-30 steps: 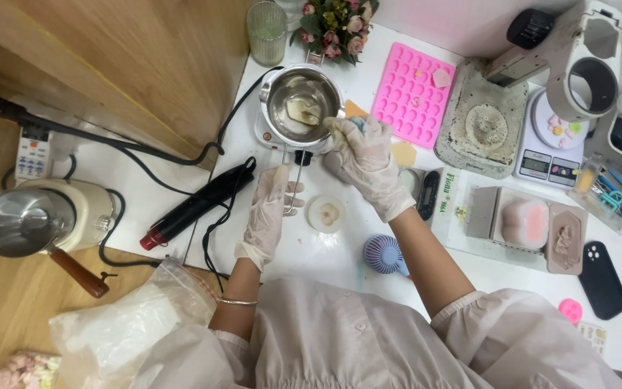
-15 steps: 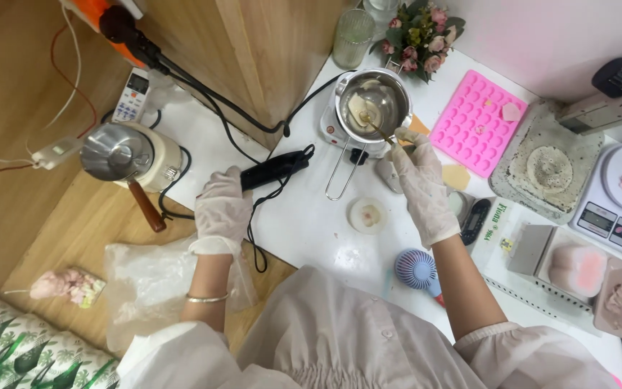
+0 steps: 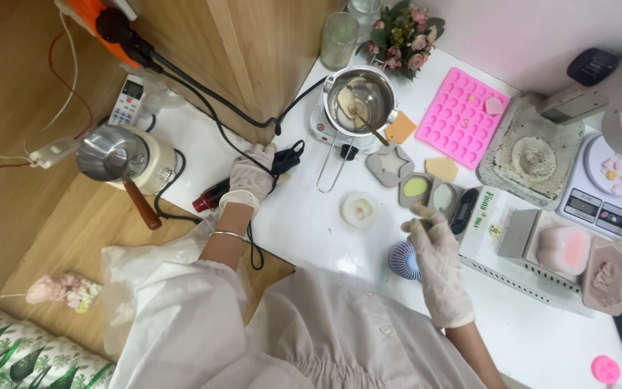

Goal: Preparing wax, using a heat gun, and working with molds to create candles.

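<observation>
Left hand [image 3: 252,175] covering black tool [image 3: 282,160], right hand [image 3: 435,248] grip unclear

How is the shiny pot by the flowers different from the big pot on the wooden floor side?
The small pot sits on a little white burner on the white table; the big pot stands off to the left by the remote. The small pot has a thin wire handle and holds a pale lump and a stick; the big pot has a thick brown handle, and its inside cannot be made out. Both are round, open-topped shiny metal.

Bright, even overhead light, soft shadows, slight wide-angle bending at edges
</observation>
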